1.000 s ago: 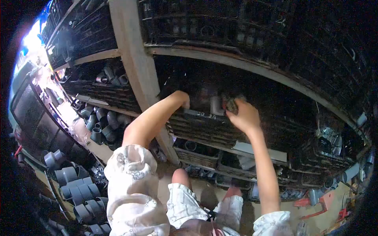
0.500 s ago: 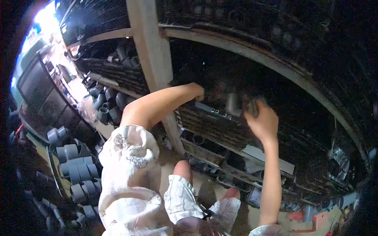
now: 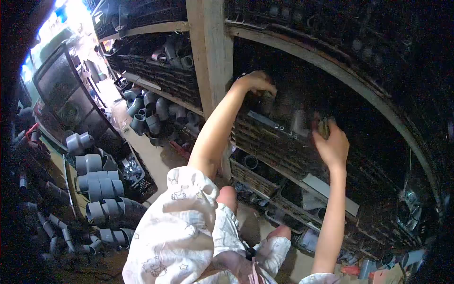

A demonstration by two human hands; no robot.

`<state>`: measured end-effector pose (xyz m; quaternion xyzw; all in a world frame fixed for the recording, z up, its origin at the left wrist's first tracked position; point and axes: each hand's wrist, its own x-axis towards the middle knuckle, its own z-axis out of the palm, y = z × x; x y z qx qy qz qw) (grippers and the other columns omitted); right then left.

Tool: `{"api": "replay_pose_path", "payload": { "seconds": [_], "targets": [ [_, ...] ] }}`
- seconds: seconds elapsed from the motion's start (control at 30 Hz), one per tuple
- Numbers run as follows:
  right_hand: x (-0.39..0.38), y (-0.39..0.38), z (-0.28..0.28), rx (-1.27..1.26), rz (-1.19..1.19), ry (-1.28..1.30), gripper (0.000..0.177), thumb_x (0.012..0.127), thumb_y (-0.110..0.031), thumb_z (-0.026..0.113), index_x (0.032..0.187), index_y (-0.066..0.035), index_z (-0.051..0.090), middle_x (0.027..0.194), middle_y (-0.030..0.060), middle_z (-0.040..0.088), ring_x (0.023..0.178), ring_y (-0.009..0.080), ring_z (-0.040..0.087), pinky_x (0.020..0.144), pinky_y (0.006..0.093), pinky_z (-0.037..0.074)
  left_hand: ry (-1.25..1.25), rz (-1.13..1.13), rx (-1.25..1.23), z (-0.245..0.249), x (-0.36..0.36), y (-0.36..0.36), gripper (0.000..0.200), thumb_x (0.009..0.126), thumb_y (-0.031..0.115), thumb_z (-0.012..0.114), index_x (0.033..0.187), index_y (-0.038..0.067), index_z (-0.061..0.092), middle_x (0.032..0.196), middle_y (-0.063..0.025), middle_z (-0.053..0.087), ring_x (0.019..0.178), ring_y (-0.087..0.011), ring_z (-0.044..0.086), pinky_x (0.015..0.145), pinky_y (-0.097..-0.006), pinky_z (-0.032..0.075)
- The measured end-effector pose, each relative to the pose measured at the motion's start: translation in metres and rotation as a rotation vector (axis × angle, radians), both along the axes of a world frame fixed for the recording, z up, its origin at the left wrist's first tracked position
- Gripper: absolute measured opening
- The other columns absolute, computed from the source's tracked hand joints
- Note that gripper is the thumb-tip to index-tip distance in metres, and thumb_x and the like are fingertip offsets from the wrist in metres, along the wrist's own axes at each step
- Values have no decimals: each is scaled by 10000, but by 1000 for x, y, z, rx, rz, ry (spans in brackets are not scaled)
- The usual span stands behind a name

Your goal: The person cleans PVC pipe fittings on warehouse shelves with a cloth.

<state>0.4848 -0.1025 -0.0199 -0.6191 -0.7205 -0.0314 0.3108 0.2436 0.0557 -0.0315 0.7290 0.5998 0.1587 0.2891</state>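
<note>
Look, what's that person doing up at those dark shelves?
A person is reaching with both bare hands into a dark crate on a wooden shelf. The left hand is curled at the crate's top corner, beside the wooden post. The right hand pinches a small piece, too blurred to name, next to a grey pipe fitting. More grey fittings are stacked down at the left.
</note>
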Motion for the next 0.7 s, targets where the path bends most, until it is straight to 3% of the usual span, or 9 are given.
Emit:
{"api": "replay_pose_path", "payload": {
  "seconds": [0.03, 0.23, 0.33, 0.37, 0.4, 0.47, 0.57, 0.7],
  "targets": [
    [0, 1, 0, 16, 9, 1, 321, 644, -273, 591, 839, -21, 548, 788, 183, 574, 759, 350, 546, 678, 411, 426, -24, 25, 39, 5, 1, -4, 509, 597, 335, 659, 953, -13, 553, 992, -167, 551, 905, -243, 537, 708, -354, 465],
    [1, -2, 1, -15, -13, 19, 363, 650, -298, 582, 874, -14, 550, 802, 191, 577, 760, 348, 552, 686, 408, 435, -92, 11, 838, 10, 16, -36, 451, 577, 246, 645, 930, -12, 536, 944, -168, 538, 870, -293, 526, 753, -330, 429],
    [-1, -5, 2, -7, -35, 2, 380, 658, -306, 575, 903, -17, 545, 801, 199, 576, 773, 350, 551, 694, 406, 435, -449, 101, 1070, 13, 22, -81, 351, 576, 135, 646, 880, 4, 529, 888, -146, 543, 861, -268, 527, 750, -305, 416],
    [-1, -4, -2, -3, -28, 0, 378, 661, -307, 573, 904, -19, 544, 799, 200, 576, 775, 349, 552, 693, 407, 435, -561, 71, 1280, 10, 23, -102, 336, 576, 55, 626, 887, 5, 508, 924, -134, 532, 884, -247, 520, 781, -298, 402],
    [1, -1, -8, 2, -18, -2, 376, 664, -308, 571, 905, -21, 543, 797, 200, 576, 777, 349, 552, 693, 407, 435, -657, 53, 1325, 3, 20, -127, 331, 588, 21, 601, 902, 11, 496, 990, -119, 514, 944, -209, 494, 807, -293, 390],
    [1, 4, -3, 19, -9, 2, 374, 670, -314, 568, 905, -25, 541, 794, 200, 577, 777, 350, 552, 690, 409, 434, -877, 133, 1230, -14, 11, -192, 309, 627, 15, 605, 910, 20, 482, 1095, -133, 462, 1002, -207, 457, 835, -313, 383],
    [-1, -1, -9, 84, 54, 117, 392, 687, -368, 565, 890, -33, 545, 793, 197, 580, 761, 362, 548, 674, 408, 431, -1544, 383, 889, -37, 4, -266, 349, 705, 40, 540, 1031, 50, 417, 1098, -139, 462, 938, -193, 485, 798, -330, 417],
    [5, -14, -16, 490, 263, 433, 227, 743, -230, 575, 837, -25, 545, 747, 153, 578, 650, 276, 566, 607, 318, 438, -1811, 424, 506, -60, -10, -296, 381, 760, 175, 522, 1084, 22, 390, 1093, -139, 470, 928, -186, 481, 795, -319, 413]
  ]
}}
